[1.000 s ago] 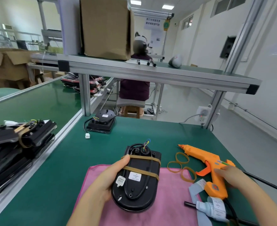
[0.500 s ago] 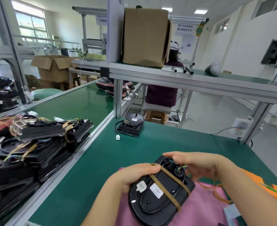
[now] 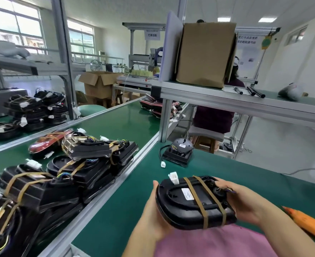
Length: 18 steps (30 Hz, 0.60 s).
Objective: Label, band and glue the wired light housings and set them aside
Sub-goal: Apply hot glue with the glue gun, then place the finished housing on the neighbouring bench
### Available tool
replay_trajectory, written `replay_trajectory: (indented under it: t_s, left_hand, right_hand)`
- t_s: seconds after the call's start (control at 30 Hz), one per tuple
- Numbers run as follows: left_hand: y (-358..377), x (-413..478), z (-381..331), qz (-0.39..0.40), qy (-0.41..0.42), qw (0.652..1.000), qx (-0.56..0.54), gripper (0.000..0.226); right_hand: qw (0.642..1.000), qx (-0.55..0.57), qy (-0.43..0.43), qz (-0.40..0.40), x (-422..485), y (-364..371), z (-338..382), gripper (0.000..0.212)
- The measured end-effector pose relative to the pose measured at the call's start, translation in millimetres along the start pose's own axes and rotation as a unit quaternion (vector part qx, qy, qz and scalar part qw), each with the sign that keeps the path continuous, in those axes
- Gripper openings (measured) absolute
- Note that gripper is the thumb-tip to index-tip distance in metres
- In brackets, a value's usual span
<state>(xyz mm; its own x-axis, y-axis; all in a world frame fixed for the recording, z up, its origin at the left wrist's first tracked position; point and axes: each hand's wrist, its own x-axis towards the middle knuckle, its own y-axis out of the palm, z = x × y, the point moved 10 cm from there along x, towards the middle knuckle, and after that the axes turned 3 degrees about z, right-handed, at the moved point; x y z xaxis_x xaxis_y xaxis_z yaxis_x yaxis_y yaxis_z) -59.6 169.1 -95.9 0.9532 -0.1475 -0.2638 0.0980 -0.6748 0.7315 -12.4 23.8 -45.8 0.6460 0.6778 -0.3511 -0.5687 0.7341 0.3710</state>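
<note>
Flanking the housing, left hand and right hand grip its ends.

I am looking out over a factory assembly line. Long workbenches topped with green matting run side by side, framed in aluminium rails. Stacks of black wired housings, bound with rubber bands, crowd the belt to my left. A cardboard carton fills the overhead shelf, printed signs hang above, and another worker sits at the next station.
</note>
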Motion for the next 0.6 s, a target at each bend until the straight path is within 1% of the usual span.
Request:
replay_trajectory:
  t_s: [0.03, 0.1, 0.13, 0.17, 0.23, 0.27, 0.33, 0.4, 0.47, 0.6]
  left_hand:
    - [-2.5, -0.4, -1.4, -0.013, 0.035, 0.999, -0.021, 0.061]
    - [2.1, -6.7, 2.5, -0.023, 0.072, 0.996, -0.046, 0.075]
    - [2.0, -9.4, 6.6, -0.038, 0.086, 0.995, -0.039, 0.083]
    - [4.5, -12.8, 5.8, -0.048, 0.108, 0.993, -0.026, 0.083]
    - [16.1, -24.1, -9.6, -0.067, 0.185, 0.98, 0.009, 0.07]
    - [19.3, -31.1, -23.0, -0.078, 0.23, 0.97, 0.027, 0.063]
    - [17.7, -46.5, -53.9, -0.125, 0.303, 0.943, 0.05, 0.052]
    - [13.7, -61.1, -84.7, -0.157, 0.361, 0.918, 0.052, 0.041]
    - [11.0, -71.5, -113.0, -0.177, 0.406, 0.896, 0.037, 0.034]
    - [-3.3, -88.5, -159.6, -0.204, 0.47, 0.858, -0.019, 0.033]
  right_hand:
    - [1.0, 0.013, -0.011, -0.02, 5.1, 2.6, 3.3, 0.043]
    - [0.996, 0.056, -0.029, -0.07, 17.2, 8.6, 8.0, 0.041]
    - [0.992, 0.079, -0.04, -0.091, 24.4, 14.7, 9.8, 0.042]
    - [0.989, 0.092, -0.052, -0.107, 32.3, 22.4, 12.8, 0.043]
    - [0.984, 0.086, -0.083, -0.131, 45.3, 41.0, 20.5, 0.043]
    - [0.983, 0.077, -0.097, -0.133, 51.4, 54.7, 24.8, 0.04]
    - [0.983, 0.072, -0.113, -0.122, 63.3, 84.8, 32.0, 0.036]
    - [0.983, 0.09, -0.117, -0.109, 75.6, 112.1, 39.4, 0.043]
    - [0.984, 0.1, -0.115, -0.093, 87.9, 137.6, 49.6, 0.042]
    - [0.989, 0.092, -0.095, -0.061, 110.8, 182.5, 62.6, 0.018]
